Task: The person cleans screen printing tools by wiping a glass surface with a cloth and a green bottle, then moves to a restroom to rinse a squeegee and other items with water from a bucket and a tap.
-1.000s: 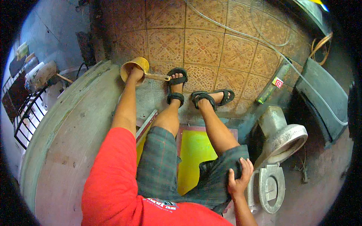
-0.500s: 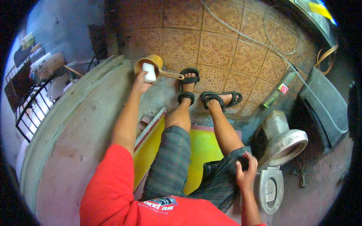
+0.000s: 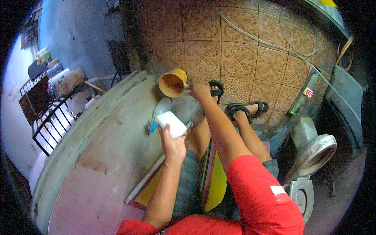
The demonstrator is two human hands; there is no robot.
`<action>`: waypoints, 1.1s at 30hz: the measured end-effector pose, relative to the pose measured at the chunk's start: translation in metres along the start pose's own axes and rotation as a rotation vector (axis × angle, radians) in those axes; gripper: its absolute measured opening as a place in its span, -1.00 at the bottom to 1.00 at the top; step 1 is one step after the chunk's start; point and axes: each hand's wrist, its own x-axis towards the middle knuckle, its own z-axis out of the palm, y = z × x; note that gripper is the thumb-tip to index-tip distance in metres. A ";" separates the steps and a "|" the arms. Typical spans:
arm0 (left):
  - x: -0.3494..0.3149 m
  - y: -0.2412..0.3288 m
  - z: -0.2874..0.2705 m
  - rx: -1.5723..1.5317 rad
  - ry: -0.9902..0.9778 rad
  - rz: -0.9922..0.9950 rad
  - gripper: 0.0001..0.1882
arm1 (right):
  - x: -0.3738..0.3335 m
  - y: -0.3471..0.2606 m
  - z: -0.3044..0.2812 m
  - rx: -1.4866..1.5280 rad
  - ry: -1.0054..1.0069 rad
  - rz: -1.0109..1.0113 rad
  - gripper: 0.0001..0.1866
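The yellow scoop hangs tipped on its side over the tiled floor, mouth facing the camera, its handle gripped in the right hand just left of the far sandal. Nearer, the left hand is closed around a white block, with a pale bottle just behind it. The yellow frame rests between the legs, the concrete ledge to the left.

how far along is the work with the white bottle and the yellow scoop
Done: both items are picked up. The left hand grips the white bottle and the right hand holds the yellow scoop by its handle. In hand: the bottle is raised just below the scoop, whose mouth is tipped toward the camera. Left: nothing visibly flows between them, and the yellow frame on the lap is untouched.
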 end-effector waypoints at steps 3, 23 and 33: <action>0.004 -0.012 0.008 0.066 -0.073 0.090 -0.59 | 0.013 0.009 0.012 0.135 -0.100 -0.130 -0.69; -0.097 -0.059 0.054 0.707 -0.348 0.195 -0.45 | -0.323 0.216 -0.165 1.512 0.493 -0.006 -0.81; -0.167 -0.033 0.087 0.946 -0.556 0.246 -0.49 | -0.427 0.315 -0.159 1.606 0.955 0.369 -0.82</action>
